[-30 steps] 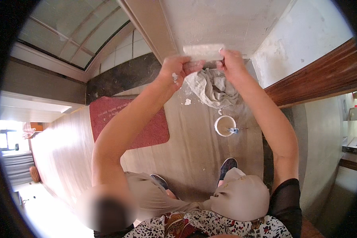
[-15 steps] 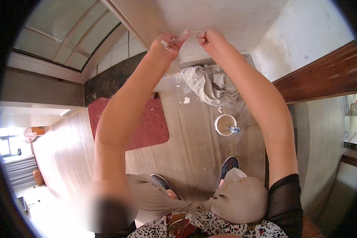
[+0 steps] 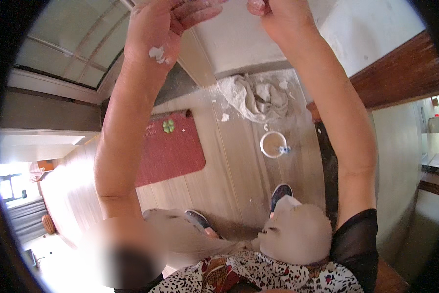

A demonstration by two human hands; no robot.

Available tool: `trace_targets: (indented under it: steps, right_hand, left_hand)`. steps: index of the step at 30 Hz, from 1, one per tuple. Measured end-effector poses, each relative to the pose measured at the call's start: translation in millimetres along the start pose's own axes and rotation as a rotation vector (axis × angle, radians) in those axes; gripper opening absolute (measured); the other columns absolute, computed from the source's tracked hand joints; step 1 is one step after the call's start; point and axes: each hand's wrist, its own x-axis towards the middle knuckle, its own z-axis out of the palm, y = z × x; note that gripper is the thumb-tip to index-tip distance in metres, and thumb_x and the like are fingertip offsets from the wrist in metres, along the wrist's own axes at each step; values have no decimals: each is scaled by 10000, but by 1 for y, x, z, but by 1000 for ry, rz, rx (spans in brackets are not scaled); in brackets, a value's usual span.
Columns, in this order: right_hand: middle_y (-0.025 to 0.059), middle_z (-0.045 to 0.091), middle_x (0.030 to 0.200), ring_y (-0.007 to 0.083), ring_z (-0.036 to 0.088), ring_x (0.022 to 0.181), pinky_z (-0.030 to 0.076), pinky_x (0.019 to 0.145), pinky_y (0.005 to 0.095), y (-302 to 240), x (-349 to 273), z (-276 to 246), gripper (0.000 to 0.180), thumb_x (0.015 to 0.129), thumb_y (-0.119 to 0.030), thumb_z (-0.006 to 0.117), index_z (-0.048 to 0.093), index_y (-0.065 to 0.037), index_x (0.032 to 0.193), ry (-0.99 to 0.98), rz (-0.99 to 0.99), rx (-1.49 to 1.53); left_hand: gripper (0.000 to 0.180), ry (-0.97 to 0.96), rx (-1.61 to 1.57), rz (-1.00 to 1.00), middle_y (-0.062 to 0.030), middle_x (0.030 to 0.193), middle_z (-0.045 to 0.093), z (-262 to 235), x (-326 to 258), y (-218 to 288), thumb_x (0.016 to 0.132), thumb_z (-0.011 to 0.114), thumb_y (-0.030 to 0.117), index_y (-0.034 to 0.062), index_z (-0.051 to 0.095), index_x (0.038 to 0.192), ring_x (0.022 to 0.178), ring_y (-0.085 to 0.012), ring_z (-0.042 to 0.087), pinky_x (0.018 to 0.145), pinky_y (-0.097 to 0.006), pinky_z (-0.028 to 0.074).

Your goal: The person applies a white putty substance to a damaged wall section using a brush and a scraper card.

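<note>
At the top edge of the head view, my left hand [image 3: 156, 27] is raised with its fingers stretched out towards the right. White paste sticks to its wrist and fingers. My right hand [image 3: 284, 17] is level with it on the other side, its fingers curled in. The upper edge cuts off part of this hand, and what it grips, if anything, cannot be made out. Both hands are in front of a pale wall [image 3: 229, 46]. Below them on the floor lies a crumpled whitish cloth [image 3: 239, 95]. Nearer stands a round white tub [image 3: 262, 147] with a blue-and-white piece at its rim.
A red mat [image 3: 175, 154] lies left of the tub, and white flakes [image 3: 224, 117] are scattered on the wood floor. Dark brown wood [image 3: 400, 73] juts in at the right. A glazed door [image 3: 68, 46] is at upper left. A blurred shape [image 3: 131, 259] is at lower left.
Both hands have risen towards the top edge and moved farther apart, and they look larger. My left forearm has shifted left, uncovering more of the red mat. Tub and cloth appear slightly higher in view.
</note>
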Motion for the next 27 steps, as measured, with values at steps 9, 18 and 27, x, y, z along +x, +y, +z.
trace_targets:
  steps: [9, 18, 27]
  right_hand:
    - [46, 447, 504, 115, 409, 385, 310, 340, 223, 40, -112, -80, 187, 811, -104, 406, 473, -27, 654, 165, 299, -618]
    - [147, 533, 647, 305, 518, 560, 410, 510, 367, 79, -240, -170, 223, 765, -234, 507, 461, -16, 765, -409, 89, -1859]
    - [140, 519, 716, 309, 537, 632, 425, 539, 383, 95, -261, -174, 154, 717, -103, 513, 446, -27, 834, -338, 296, -1813]
  left_hand:
    - [261, -379, -96, -574, -225, 941, 515, -46, -50, -141, 848, 372, 93, -130, 441, 966, 899, -318, 530, 732, -290, 499]
    - [330, -305, -140, -843, -200, 1001, 505, -70, -104, -237, 830, 440, 130, -135, 394, 1021, 856, -288, 556, 692, -283, 512]
    - [271, -187, -153, -890, -192, 930, 528, -76, -118, -262, 821, 460, 113, -117, 419, 957, 797, -299, 574, 628, -291, 520]
